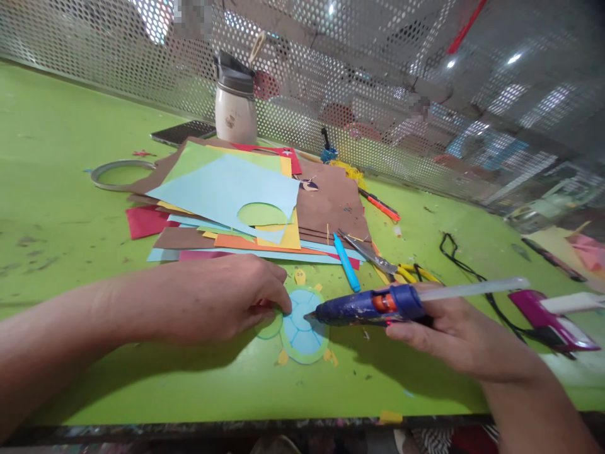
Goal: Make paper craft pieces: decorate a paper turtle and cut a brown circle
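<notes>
My right hand (454, 328) grips a blue hot glue gun (354, 307) with a clear glue stick out of its back. Its nozzle is over the light blue shell of a paper turtle (305, 331), though I cannot tell whether it touches. The turtle lies flat, with a yellow head and feet and blue lines on the shell. My left hand (246, 296) is closed, its fingertips on the turtle's left edge; the thumb is mostly hidden. Partly beneath that hand is a green paper round (269, 326).
Behind my hands lies a stack of coloured paper (222, 183). A blue marker (347, 263) and yellow-handled pliers (392, 265) lie right of it. A bottle (235, 107), phone (182, 132) and tape ring (118, 175) are farther back. A black cord (472, 271) runs at right, by a magenta tool (553, 321).
</notes>
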`<action>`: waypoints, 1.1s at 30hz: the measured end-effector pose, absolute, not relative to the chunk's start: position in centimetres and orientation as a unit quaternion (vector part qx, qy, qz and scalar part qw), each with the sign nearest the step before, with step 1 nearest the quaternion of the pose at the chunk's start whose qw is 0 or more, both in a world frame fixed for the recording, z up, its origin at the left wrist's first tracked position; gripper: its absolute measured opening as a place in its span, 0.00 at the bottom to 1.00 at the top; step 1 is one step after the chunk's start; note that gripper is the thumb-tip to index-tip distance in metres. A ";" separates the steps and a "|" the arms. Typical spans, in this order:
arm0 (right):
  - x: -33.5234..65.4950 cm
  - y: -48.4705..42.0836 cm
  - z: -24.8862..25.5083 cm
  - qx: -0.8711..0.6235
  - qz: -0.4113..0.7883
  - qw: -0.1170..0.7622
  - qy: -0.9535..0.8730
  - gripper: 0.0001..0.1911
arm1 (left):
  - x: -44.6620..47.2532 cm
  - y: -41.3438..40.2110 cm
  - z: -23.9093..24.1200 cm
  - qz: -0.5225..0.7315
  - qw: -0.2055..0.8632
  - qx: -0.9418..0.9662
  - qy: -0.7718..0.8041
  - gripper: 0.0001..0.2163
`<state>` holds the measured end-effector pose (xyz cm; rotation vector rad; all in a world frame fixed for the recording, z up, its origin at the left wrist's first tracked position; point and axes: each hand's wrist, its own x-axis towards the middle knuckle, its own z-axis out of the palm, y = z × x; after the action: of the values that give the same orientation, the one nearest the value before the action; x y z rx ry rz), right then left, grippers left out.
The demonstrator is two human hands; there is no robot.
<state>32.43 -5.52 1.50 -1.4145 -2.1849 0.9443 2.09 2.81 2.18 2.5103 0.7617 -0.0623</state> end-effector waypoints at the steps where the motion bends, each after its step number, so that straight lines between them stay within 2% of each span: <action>1: 32.4 -5.5 1.5 -0.501 0.331 0.184 -0.778 0.12 | 2.1 2.8 2.2 -0.027 0.254 0.925 0.281 0.13; 11: 32.2 -5.4 1.7 -0.496 0.355 0.186 -0.770 0.11 | 1.9 2.8 2.1 -0.020 0.256 0.927 0.273 0.14; 26: 32.3 -5.5 1.8 -0.498 0.316 0.182 -0.787 0.11 | 1.9 3.0 2.0 -0.027 0.240 0.930 0.276 0.13; 33: 33.5 -5.7 2.0 -0.495 0.348 0.233 -0.762 0.11 | 2.1 2.9 2.0 -0.026 0.249 0.928 0.275 0.13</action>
<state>33.50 -5.67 2.03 -1.3587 -2.0917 0.9548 2.11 2.94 2.04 2.5296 0.7485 -0.0719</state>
